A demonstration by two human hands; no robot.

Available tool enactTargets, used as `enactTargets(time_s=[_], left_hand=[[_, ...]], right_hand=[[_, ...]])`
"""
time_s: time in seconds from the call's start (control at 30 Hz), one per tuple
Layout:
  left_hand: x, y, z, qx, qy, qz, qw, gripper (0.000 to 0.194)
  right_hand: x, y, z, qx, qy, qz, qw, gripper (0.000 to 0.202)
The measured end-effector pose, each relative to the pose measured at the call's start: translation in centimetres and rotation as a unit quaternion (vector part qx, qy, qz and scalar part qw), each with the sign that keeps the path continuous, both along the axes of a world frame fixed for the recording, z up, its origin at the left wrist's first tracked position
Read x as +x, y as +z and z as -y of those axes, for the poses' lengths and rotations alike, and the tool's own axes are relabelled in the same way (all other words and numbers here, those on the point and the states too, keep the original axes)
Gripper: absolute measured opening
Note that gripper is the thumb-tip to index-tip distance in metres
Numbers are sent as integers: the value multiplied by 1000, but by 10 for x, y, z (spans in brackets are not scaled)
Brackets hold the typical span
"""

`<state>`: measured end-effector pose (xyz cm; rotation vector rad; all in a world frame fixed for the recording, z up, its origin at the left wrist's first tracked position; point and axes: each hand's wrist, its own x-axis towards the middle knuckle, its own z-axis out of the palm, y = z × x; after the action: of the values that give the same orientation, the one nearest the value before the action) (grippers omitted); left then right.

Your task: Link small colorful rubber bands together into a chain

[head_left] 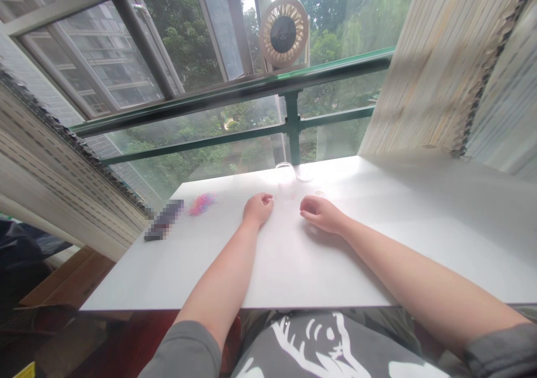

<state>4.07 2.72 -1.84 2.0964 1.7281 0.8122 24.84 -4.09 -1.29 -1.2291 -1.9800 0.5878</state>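
Note:
My left hand [259, 209] rests on the white table [201, 272] with its fingers curled in and closed. Whatever it may hold is hidden. To its right, a short gap away, my right hand [324, 215] is also curled, thumb against the fingers; I cannot make out anything in it. Faint small pinkish loops [292, 196] lie on the table between the hands, and another small loop [319, 192] sits just behind the right hand. A loose pile of tiny pink, orange and purple pieces [202, 203] is spread left of my left hand, too small to name.
A clear round container [284, 166] and a clear shallow disc [305, 175] stand at the table's back edge. A pixelated dark object [165, 220] lies at the left. Behind are a green railing [293, 123], a round white fan [284, 31] and curtains [423, 70].

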Motion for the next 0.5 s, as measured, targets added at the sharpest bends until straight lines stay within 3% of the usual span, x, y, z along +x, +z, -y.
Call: enactTargets(time_s=[0.2, 0.5], left_hand=[[0, 0, 1, 9, -12, 24, 1000, 32], [-3, -6, -4, 41, -15, 8, 999, 26]], right_hand=[[0, 0, 0, -2, 2, -6, 1000, 9], [0, -1, -1, 4, 4, -2, 1000, 9]])
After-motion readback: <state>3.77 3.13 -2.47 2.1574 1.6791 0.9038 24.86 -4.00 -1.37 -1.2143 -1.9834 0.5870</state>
